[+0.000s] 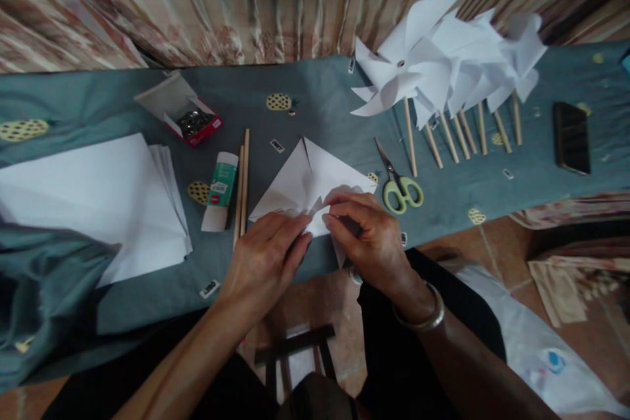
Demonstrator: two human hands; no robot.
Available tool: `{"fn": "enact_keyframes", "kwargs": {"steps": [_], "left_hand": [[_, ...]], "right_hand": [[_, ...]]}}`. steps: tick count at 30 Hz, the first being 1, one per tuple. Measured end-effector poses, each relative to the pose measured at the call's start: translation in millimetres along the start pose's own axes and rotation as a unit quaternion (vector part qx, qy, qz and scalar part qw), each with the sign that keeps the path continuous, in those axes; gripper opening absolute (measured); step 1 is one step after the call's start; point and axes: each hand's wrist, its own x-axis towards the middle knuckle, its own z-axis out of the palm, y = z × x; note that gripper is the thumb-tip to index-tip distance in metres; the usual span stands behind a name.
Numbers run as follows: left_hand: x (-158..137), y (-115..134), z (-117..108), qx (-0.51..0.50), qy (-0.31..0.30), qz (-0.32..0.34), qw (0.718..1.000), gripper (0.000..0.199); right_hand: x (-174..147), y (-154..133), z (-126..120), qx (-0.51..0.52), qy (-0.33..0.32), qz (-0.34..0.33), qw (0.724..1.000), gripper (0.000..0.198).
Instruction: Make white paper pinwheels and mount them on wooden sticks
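Observation:
A white paper square [319, 167], cut in from its corners, lies at the near middle of the table. My left hand [268, 252] pinches its near edge between thumb and fingers. From the other side, my right hand [367, 230] grips a curled flap of the same paper, thumb and fingertips pressed together. The two sets of fingertips almost meet at the flap. Just right of the paper lie scissors [401, 187] with pale green handles. Two or so wooden sticks [243, 180] and a green-and-white glue stick [221, 190] are left of it.
Several finished white paper pinwheels [394, 65] on wooden sticks lie at the back right. A phone [571, 138] sits beyond them. To the left are a stack of white paper [88, 197] and an open red box [199, 128] of small metal pieces. A curtain [275, 0] hangs behind.

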Motion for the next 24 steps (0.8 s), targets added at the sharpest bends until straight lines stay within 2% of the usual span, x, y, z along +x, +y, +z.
{"fn": "enact_keyframes", "kwargs": {"steps": [11, 20, 24], "left_hand": [[0.6, -0.6, 1.8, -0.008, 0.002, 0.002, 1.0, 0.016], [1.4, -0.8, 0.9, 0.003, -0.021, -0.008, 1.0, 0.018], [2.1, 0.1, 0.4, 0.01, -0.013, -0.006, 1.0, 0.019]], "right_hand": [[-2.1, -2.8, -0.7, -0.042, 0.017, -0.03, 0.999, 0.007], [-5.4, -3.4, -1.2, -0.072, 0.023, -0.072, 0.995, 0.013], [-7.4, -2.7, -0.2, -0.084, 0.019, -0.08, 0.993, 0.016]]}}
